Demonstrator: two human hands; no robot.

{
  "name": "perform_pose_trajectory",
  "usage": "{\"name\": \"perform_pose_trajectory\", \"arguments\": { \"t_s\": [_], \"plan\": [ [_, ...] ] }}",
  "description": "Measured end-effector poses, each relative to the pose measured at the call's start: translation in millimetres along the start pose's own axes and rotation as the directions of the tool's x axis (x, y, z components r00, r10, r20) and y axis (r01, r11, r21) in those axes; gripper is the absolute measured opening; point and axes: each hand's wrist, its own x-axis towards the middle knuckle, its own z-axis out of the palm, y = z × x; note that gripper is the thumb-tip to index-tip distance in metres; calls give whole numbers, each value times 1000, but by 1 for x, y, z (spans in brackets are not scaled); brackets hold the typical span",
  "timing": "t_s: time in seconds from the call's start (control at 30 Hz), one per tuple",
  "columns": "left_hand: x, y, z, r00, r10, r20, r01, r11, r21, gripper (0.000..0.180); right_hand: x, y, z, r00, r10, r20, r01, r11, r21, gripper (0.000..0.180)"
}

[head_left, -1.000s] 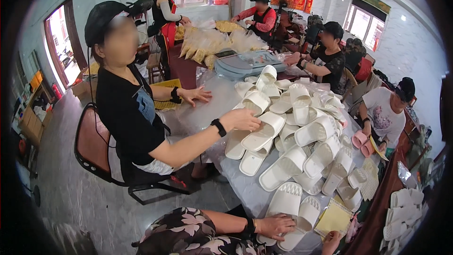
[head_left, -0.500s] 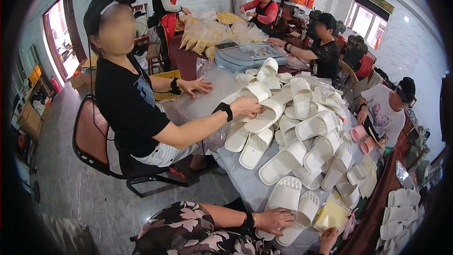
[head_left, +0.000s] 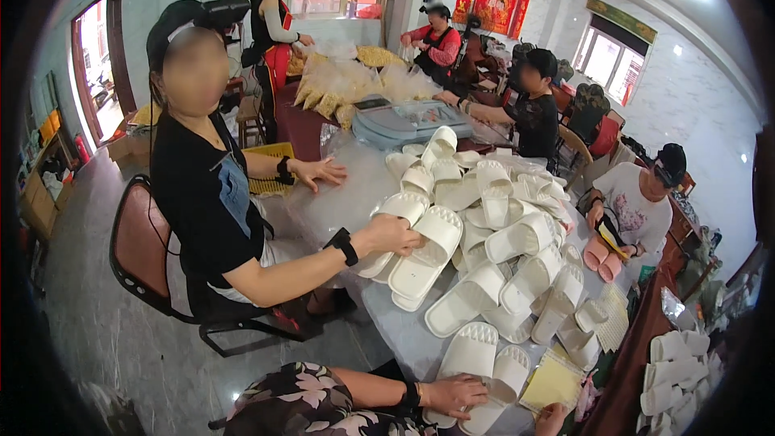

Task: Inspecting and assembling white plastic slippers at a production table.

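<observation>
My left hand [head_left: 456, 394] reaches in from the lower edge in a floral sleeve with a black wristband. Its fingers lie closed over a white slipper [head_left: 504, 375], which rests next to another white slipper [head_left: 467, 351] at the near end of the table [head_left: 400, 331]. Only the top of my right hand [head_left: 550, 418] shows at the bottom edge, touching a yellow pad of paper [head_left: 553, 383]; its grip is hidden. A big heap of white slippers [head_left: 492, 226] covers the table beyond.
A seated person in black at the left has a hand [head_left: 395, 234] on a slipper of the heap. Other people sit along the right side and far end. Bags of yellowish goods [head_left: 347, 81] and a grey case [head_left: 408, 121] lie further back. More slippers [head_left: 674, 355] are stacked at the right.
My left hand stays on the same slipper. The view has tilted, and the person in black has drawn their hand and a slipper slightly toward themselves.
</observation>
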Motion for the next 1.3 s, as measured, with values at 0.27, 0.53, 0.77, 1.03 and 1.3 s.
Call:
{"name": "perform_pose_trajectory", "arguments": {
  "t_s": [0.27, 0.53, 0.77, 1.03, 1.3],
  "plan": [
    [4, 3, -13, 996, -44, 73, 42, 999, 32, 57, 3, 2, 8, 981, -6, -194, 28, 994, 106, 14],
    [1, 11, -9, 1000, -2, -2, 2, 999, 36, 58, -6, 39, 19, 987, 87, -132, -57, 974, 220, 12],
    [7, -5, -4, 999, 17, -34, -20, 995, -103, 59, -4, -7, -24, 938, 326, -114, -214, 807, 550, 7],
    [13, 5, -28, 998, -56, 0, 56, 996, 75, 54, -32, -102, -32, 946, 254, 203, -325, 727, 605, 9],
    [12, 17, -30, 998, -63, 0, 63, 994, 88, 54, -34, -157, -22, 953, 55, 299, -194, 869, 456, 10]
  ]
}}
